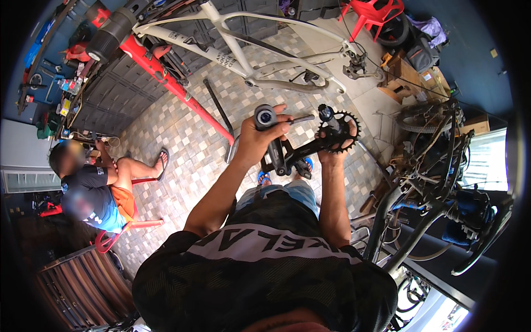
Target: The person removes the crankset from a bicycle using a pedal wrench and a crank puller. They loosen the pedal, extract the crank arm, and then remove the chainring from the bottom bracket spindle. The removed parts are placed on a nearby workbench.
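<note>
1. Firstly, a dark patterned shirt (243, 282) with a pale band fills the lower middle, its wearer's forearms reaching away from it.
2. Above it, the left grip (258, 135) is closed around a black crank arm (276, 154), whose round, hollow end shows beside the fingers. A slim dark rod (302, 119) sticks out rightward by the same fingertips; how it is held is hard to tell.
3. Just to the right, the right grip (333, 156) is curled round a toothed black chainring (336, 144). A spindle (327, 115) rises from its middle, and a second crank arm (307, 150) runs from it down to the left. Whether the two arms touch, I cannot tell.
4. Lower down, blue sandals (264, 178) stand on the tiled floor (166, 199).
5. Off to the right is a dark bicycle (390, 207).
6. Leftward, another person (91, 185) sits on a red chair (148, 223).
7. Farther off, a red repair stand (182, 94) slants beside a pale bicycle frame (229, 47).
</note>
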